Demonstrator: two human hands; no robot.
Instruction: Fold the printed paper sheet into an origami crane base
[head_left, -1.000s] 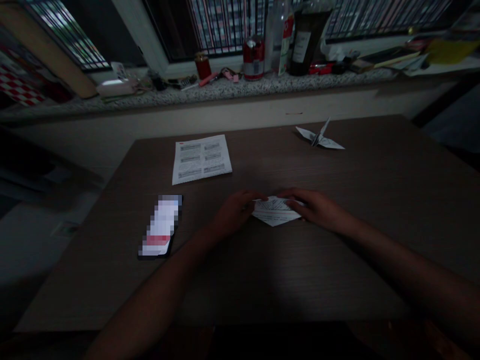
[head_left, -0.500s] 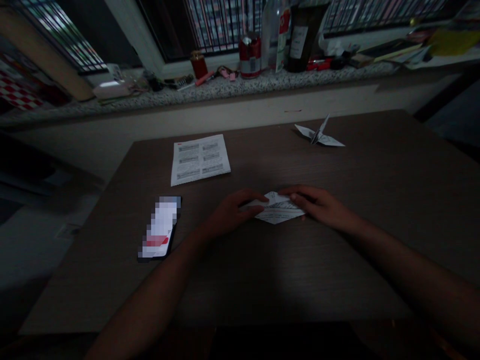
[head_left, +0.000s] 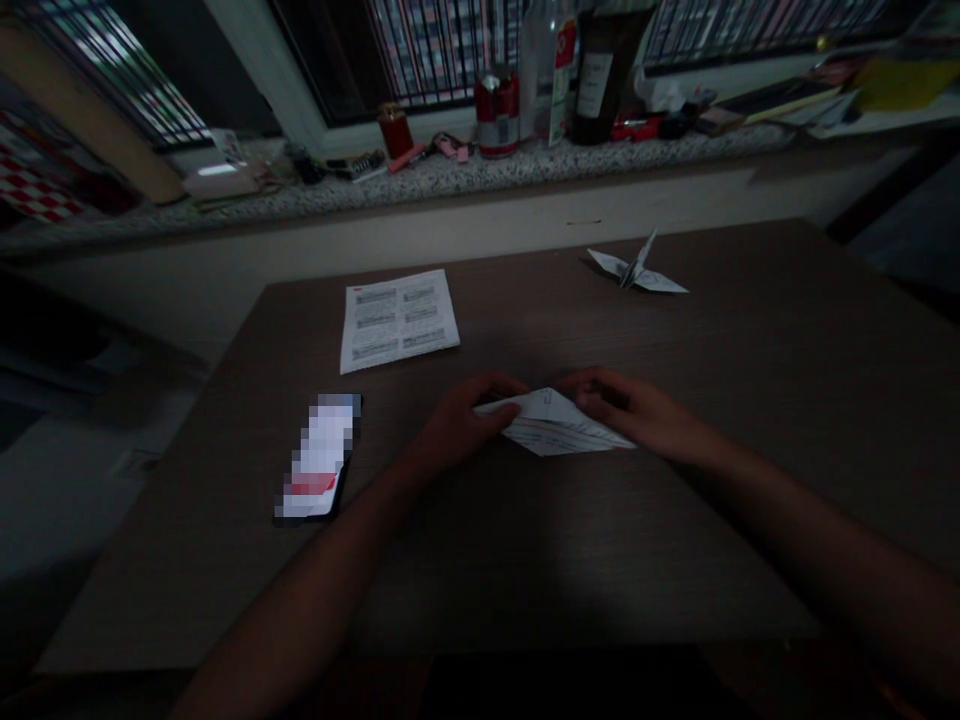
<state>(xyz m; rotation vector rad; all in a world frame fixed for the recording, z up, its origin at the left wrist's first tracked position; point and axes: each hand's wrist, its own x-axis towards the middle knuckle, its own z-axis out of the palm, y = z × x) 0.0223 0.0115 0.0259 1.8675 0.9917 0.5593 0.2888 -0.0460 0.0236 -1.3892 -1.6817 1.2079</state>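
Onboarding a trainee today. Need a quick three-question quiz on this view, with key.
1. True or false: the phone lies to the left of the folded paper.
2. Which stands on the windowsill? (a) paper bird (b) red can (c) printed sheet
3. Fill in: the left hand's ____ rests on the near side of the folded paper.

Key: 1. True. 2. b. 3. Thumb.

two long, bare forearms (head_left: 322, 580) taper smoothly toward narrow wrists (head_left: 409, 475) and end in slender, bare fingers (head_left: 501, 418).
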